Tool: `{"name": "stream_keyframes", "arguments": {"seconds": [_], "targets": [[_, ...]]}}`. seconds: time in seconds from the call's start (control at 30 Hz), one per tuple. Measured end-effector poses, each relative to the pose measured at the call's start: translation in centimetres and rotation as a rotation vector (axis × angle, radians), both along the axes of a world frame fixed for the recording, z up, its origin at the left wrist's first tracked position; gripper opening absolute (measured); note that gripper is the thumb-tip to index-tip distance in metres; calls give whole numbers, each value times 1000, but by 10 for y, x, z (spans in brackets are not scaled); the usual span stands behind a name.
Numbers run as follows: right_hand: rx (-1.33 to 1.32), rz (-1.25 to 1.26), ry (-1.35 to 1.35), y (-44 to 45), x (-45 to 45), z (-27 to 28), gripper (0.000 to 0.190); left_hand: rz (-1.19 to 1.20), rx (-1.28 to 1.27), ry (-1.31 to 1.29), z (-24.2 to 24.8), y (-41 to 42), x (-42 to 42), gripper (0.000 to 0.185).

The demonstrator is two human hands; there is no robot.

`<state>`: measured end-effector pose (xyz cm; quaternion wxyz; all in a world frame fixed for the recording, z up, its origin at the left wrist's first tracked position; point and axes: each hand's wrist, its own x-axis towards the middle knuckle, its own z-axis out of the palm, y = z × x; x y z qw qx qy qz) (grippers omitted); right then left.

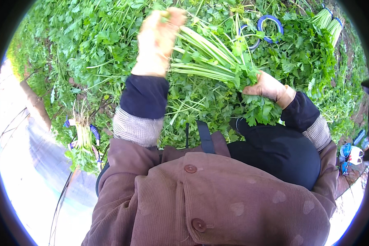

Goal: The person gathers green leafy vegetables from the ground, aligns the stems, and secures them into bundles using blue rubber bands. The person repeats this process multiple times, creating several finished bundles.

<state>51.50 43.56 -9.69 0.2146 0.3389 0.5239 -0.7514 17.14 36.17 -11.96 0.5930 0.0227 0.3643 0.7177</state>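
Observation:
My right hand point(266, 87) is closed around the leafy part of a bunch of cut green herb stems point(212, 50), probably parsley or leaf celery. The pale stems fan out to the upper left, and the leaves hang below the hand over my dark trouser leg. My left hand point(158, 43) is raised beside the stems' cut ends, blurred by motion. A greenish bit shows by its fingertips, but whether the fingers hold it is unclear. Beyond the bunch, two rolls of blue tape, one nearer point(250, 38) and one farther right point(270, 29), rest on the foliage.
Tied bunches point(333, 29) with blue bands lie at the upper right. A rooted bundle point(84, 135) sits at left among purple-wrapped loops. Leafy plants point(89, 40) cover the ground ahead. A stick point(35, 103) and plastic sheeting point(49, 156) edge the left; blue-and-white litter point(353, 153) lies right.

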Motion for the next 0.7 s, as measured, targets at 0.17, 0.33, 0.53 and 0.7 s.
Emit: {"name": "stream_keyframes", "arguments": {"seconds": [0.17,0.33,0.53,0.7], "targets": [[82,40,2,5,8,0,49,271,-898,1158,19,-3,-79,34],[161,220,-138,10,3,-2,43,-883,-665,1621,-28,-1,1,62],[191,222,-134,10,10,-1,39,-1114,-620,2261,-56,34,-34,33],[170,151,-64,10,7,-5,39,-105,-569,1293,-26,4,-98,37]]}}
